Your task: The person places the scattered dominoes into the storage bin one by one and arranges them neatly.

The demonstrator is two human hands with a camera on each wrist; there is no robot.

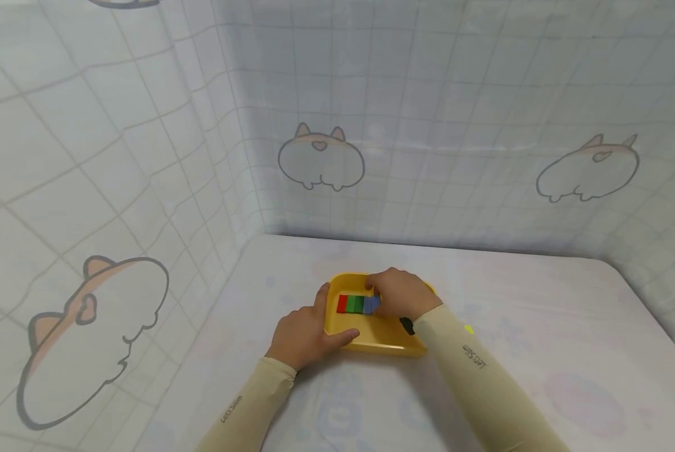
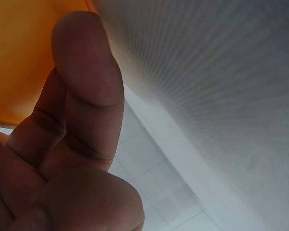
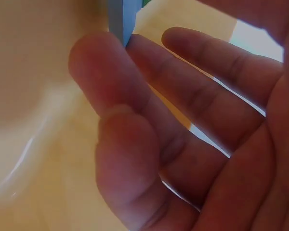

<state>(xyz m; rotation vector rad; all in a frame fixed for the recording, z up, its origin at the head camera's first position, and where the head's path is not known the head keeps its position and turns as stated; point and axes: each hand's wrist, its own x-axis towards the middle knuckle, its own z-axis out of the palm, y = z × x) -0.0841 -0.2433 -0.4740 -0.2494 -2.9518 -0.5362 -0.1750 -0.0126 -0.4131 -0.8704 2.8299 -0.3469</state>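
Observation:
A yellow tray [image 1: 382, 347] lies on the table with a short row of blocks inside: a red block [image 1: 342, 304], a green block [image 1: 350, 304], a dark green block [image 1: 359, 305] and blue ones [image 1: 368, 306]. My left hand [image 1: 302, 336] holds the tray's left end, thumb over the near rim and fingers along the outer left side. Over the tray, my right hand [image 1: 402, 294] touches the row's blue end. In the right wrist view, fingertips meet a blue block [image 3: 123, 19], while the thumb stays off it.
Something black [image 1: 408, 326] lies in the tray beside the right sleeve, partly covered. A small bright yellow piece [image 1: 468, 329] shows on the table past that sleeve. Walls of grid-patterned white cloth [image 1: 428, 157] stand behind and at the sides.

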